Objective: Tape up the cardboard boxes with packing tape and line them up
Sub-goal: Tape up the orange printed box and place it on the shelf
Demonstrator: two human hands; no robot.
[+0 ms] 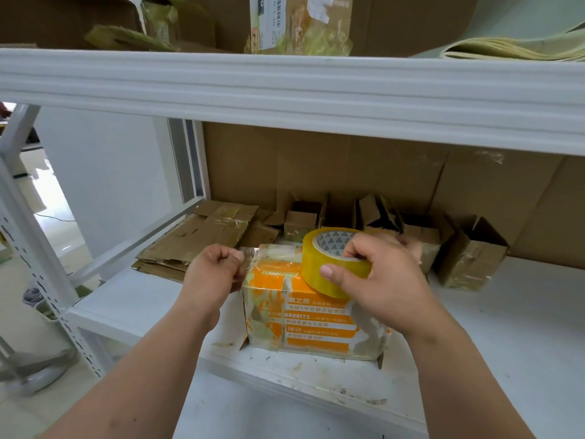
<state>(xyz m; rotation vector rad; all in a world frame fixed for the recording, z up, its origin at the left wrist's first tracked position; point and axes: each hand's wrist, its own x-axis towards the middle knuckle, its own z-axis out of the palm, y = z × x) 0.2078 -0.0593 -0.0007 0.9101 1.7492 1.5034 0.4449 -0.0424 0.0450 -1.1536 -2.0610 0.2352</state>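
Left hand (pixel 218 267) pinches the free end of the clear tape strip (pixel 250 253). The orange-and-white printed cardboard box (pixel 304 315) sits on the white shelf (pixel 506 327), "RABBITS" partly legible. Right hand (pixel 376 277) grips the yellowish packing-tape roll (pixel 329 264) atop the box.

Tape roll (pixel 332 264): glossy yellowish clear plastic film. Printed box (pixel 304 318): orange-white cardboard, shiny under wrinkled tape. Boxes at 2 o'clock (pixel 471 264): matt brown cardboard. Shelf (pixel 474 337): smooth white painted metal, scuffed.
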